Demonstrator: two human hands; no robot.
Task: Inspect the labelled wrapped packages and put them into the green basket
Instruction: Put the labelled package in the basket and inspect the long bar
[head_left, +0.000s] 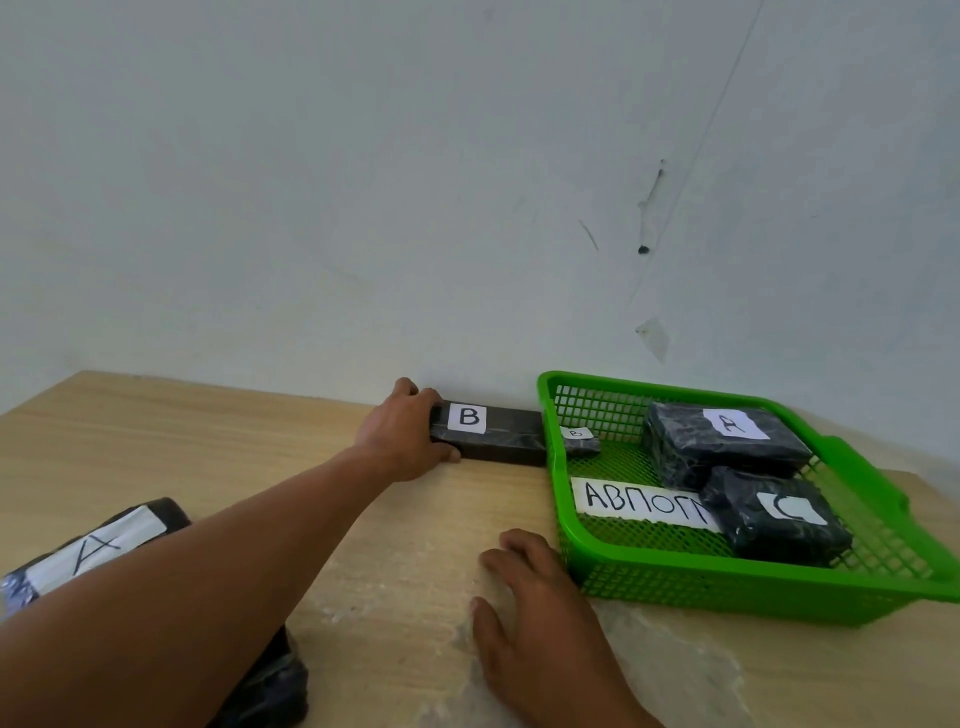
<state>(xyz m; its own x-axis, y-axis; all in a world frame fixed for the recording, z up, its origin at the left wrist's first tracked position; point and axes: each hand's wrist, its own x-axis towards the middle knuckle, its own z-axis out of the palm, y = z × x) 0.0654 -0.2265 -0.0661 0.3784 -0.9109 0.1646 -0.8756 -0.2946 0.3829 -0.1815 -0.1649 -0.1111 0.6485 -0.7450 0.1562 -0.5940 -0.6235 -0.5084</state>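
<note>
My left hand (404, 435) reaches to the far edge of the table and grips the left end of a long black wrapped package labelled B (498, 435), which lies flat against the wall beside the green basket (727, 597). Inside the basket lie a package labelled A (722, 441), a package labelled C (779, 519), a small package labelled B (579, 440) and a white paper strip with writing (639, 499). My right hand (530, 597) rests flat on the table, fingers spread, just left of the basket. Another package labelled A (98, 551) sits at the near left, partly hidden by my left forearm.
The wooden table (260, 441) meets a pale wall right behind the B package and the basket. The basket's front rim stands between my right hand and the packages inside.
</note>
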